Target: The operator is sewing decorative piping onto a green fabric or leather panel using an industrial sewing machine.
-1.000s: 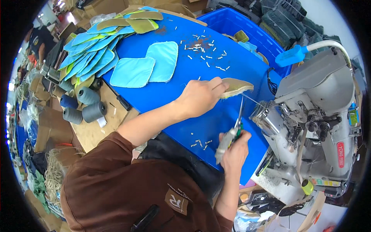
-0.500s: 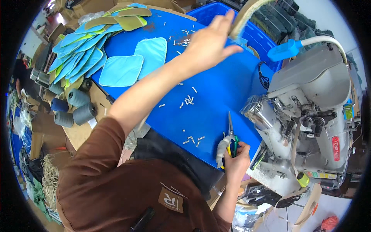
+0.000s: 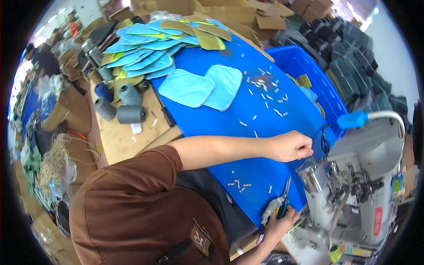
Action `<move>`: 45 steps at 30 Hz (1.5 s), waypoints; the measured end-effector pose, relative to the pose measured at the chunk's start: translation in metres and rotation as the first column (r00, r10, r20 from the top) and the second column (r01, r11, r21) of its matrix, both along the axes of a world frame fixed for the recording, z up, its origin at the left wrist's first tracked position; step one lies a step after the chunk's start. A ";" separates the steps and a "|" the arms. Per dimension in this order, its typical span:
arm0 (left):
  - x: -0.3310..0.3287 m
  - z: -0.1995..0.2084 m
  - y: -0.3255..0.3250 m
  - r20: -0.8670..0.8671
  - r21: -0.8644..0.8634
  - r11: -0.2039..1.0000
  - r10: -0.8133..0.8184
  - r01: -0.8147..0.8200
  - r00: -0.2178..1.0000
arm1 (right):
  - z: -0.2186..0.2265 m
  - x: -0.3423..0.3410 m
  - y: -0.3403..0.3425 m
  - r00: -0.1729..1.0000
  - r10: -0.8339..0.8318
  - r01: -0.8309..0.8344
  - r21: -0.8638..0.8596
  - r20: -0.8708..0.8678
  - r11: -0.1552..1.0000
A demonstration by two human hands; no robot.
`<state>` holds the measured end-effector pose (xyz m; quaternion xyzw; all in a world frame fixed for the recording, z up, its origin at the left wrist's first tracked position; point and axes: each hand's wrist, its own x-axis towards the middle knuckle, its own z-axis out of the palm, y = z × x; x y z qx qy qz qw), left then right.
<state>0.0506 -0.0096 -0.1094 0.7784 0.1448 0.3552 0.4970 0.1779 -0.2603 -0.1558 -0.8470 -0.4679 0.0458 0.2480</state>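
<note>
My left hand (image 3: 289,146) is closed, its fingertips pressed together just beside the metal head of the sewing machine (image 3: 311,177). Whatever it may pinch is too small to make out. Close to the table's near right corner, my right hand (image 3: 282,224) grips a pair of scissors (image 3: 287,190) by handles of green and yellow. A whitish wrap covers part of those handles, and the blades point away from me. Two light blue pads (image 3: 186,88) with rounded corners lie overlapping on the blue table (image 3: 207,139), beyond my left forearm.
A heap of blue, green and tan pads (image 3: 145,48) covers the far left of the table. Thread cones (image 3: 130,114) stand on a wooden board at left. A blue bin (image 3: 327,79) adjoins the far right edge. Small white scraps (image 3: 265,84) dot the tabletop.
My left hand has come back from above the blue bin to the machine's head. The pad that was in the air near it no longer shows there. My right hand keeps the scissors; the view has shifted.
</note>
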 end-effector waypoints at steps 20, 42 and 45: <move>-0.102 0.025 -0.071 0.028 -0.572 0.820 0.014 0.005 1.000 | 0.058 -0.115 0.076 0.332 0.478 -0.043 0.494 -0.813 0.869; -0.109 -0.004 -0.089 0.104 -0.290 0.953 -0.060 0.088 0.993 | 0.060 -0.102 0.044 0.462 0.448 -0.169 0.420 -0.765 0.892; -0.151 -0.019 -0.063 -0.049 0.447 0.817 0.429 -0.364 0.902 | 0.058 -0.094 0.052 0.394 0.410 -0.158 0.379 -0.822 0.912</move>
